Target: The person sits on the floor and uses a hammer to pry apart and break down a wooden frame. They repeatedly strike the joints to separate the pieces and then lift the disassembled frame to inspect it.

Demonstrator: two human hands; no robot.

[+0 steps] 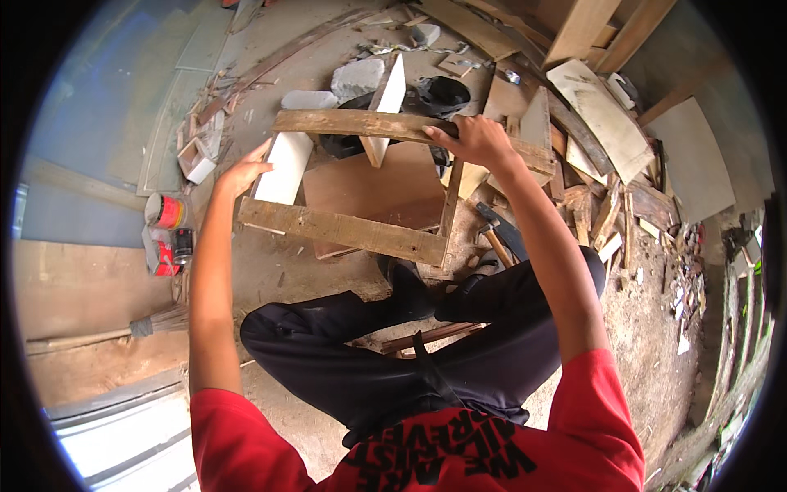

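A rough wooden frame (348, 230) stands on the ground in front of my crossed legs, with two long weathered rails joined by shorter pieces. My left hand (244, 174) is closed around the edge of its white end board (284, 168). My right hand (478, 139) grips the far rail (352, 123) near its right part, fingers over the top. A narrow white-faced board (388, 98) sticks up at the middle of that rail. Beneath the frame lies a brown plywood sheet (373, 184). Right of the frame rests what looks like a hammer (490, 216).
Wood offcuts and a pale panel (602, 123) are heaped at right. Grey stone blocks (358, 78) and a black bundle (443, 96) lie beyond the frame. Cans (166, 211) and a broom (160, 321) are at left. Short brown strips (430, 336) lie between my legs.
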